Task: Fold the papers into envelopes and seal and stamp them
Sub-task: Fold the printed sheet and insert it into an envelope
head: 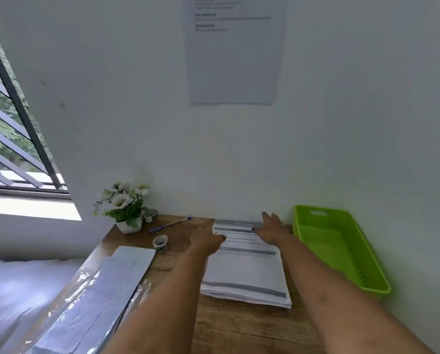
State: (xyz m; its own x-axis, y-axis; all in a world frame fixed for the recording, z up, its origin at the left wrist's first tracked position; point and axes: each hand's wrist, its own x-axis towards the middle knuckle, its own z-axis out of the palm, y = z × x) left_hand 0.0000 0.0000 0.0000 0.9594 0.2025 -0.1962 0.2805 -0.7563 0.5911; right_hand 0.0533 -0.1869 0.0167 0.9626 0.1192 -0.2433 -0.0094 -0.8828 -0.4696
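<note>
A stack of printed papers (247,272) lies in the middle of the wooden desk (239,328), its far edge against the wall. My left hand (208,240) grips the far left corner of the top sheet, fingers curled at its edge. My right hand (271,229) rests on the far right part of the stack with straight fingers, the thumb on the sheet. A pack of white envelopes (104,290) in clear plastic wrap lies at the left of the desk.
A green plastic basket (341,249) stands at the right by the wall. A roll of tape (160,243), a blue pen (170,224), a small cup (150,215) and a potted flower (127,208) sit at the back left. A printed sheet (233,60) hangs on the wall.
</note>
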